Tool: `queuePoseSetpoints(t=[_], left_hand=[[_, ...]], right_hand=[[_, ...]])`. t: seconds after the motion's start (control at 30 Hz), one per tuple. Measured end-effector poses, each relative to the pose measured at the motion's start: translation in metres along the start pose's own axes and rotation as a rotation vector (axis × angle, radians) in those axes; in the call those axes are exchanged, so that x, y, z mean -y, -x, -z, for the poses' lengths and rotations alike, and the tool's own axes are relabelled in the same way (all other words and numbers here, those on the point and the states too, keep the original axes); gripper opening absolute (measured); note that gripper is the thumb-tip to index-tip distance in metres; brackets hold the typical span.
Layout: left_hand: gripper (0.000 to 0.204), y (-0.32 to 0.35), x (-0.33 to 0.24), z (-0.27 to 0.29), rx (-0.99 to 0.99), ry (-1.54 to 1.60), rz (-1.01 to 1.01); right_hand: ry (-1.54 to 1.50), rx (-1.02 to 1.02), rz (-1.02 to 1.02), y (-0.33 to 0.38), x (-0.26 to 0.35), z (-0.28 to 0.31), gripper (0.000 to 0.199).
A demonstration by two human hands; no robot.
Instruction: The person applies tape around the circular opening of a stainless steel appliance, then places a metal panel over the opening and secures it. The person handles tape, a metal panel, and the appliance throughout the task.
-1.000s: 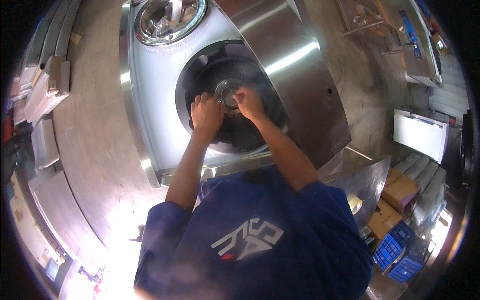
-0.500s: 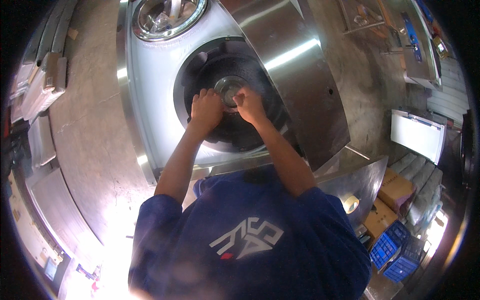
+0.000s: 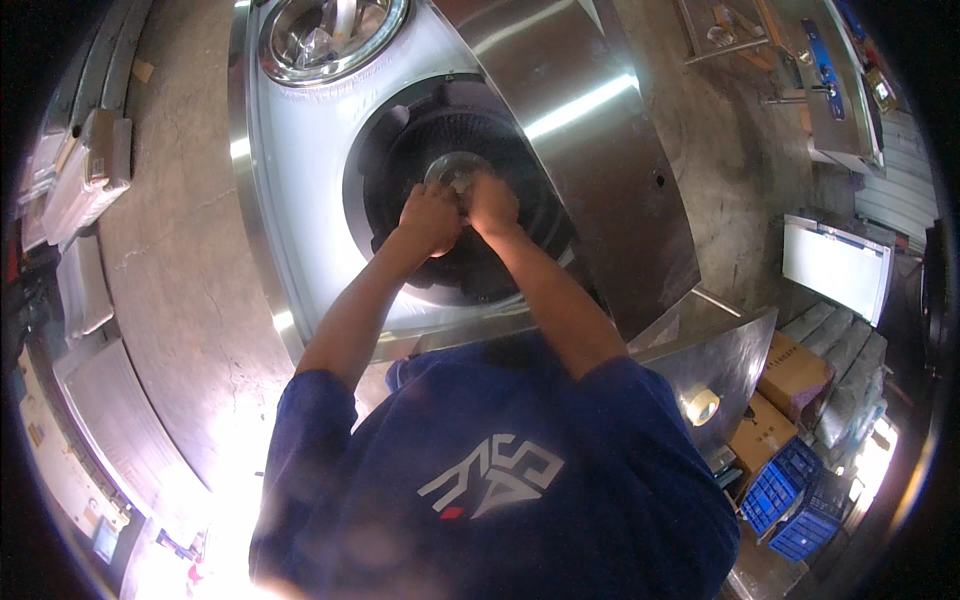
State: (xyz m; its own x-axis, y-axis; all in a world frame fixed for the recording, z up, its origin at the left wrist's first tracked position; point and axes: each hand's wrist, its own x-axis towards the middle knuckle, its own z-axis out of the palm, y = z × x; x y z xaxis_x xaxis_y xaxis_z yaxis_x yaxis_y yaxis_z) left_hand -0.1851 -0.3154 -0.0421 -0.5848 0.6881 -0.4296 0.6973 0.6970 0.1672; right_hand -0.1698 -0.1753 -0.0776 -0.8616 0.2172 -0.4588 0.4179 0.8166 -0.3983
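A large black round recess point(image 3: 400, 150) with a notched rim is set into a white-topped, metal-edged unit point(image 3: 290, 170). At its centre sits a small round metal-and-glass-looking part point(image 3: 457, 167). My left hand point(image 3: 432, 218) is at this part's lower left, its fingers curled in towards the middle. Right beside it, my right hand point(image 3: 493, 204) closes over the part's right side, slightly blurred. Whatever the fingertips hold is too small and hidden to make out.
A round metal-rimmed opening point(image 3: 333, 40) holding loose clear material is at the far left of the unit. A brushed steel panel point(image 3: 590, 160) lies along the right. Tape point(image 3: 702, 406), cardboard boxes point(image 3: 793, 372) and blue crates point(image 3: 780, 487) are at the lower right.
My left hand has shifted right and slightly nearer me, its fingers now more curled and close to my right hand. The right hand has turned a little over the central part.
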Motion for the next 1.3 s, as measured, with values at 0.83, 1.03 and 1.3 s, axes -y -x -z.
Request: queuePoseSetpoints(t=[0.83, 1.03, 1.3], left_hand=[[0.040, 0.010, 0.013, 0.022, -0.108, -0.047, 0.103], [0.029, 0.022, 0.023, 0.032, -0.266, 0.015, 0.099], [0.029, 0.022, 0.021, 0.021, -0.155, -0.011, 0.096]], right_hand=[[-0.039, -0.236, 0.186, 0.015, 0.010, 0.011, 0.014], [-0.142, -0.280, 0.222, 0.013, 0.011, 0.024, 0.012], [-0.073, -0.240, 0.225, 0.009, -0.001, 0.011, 0.014]])
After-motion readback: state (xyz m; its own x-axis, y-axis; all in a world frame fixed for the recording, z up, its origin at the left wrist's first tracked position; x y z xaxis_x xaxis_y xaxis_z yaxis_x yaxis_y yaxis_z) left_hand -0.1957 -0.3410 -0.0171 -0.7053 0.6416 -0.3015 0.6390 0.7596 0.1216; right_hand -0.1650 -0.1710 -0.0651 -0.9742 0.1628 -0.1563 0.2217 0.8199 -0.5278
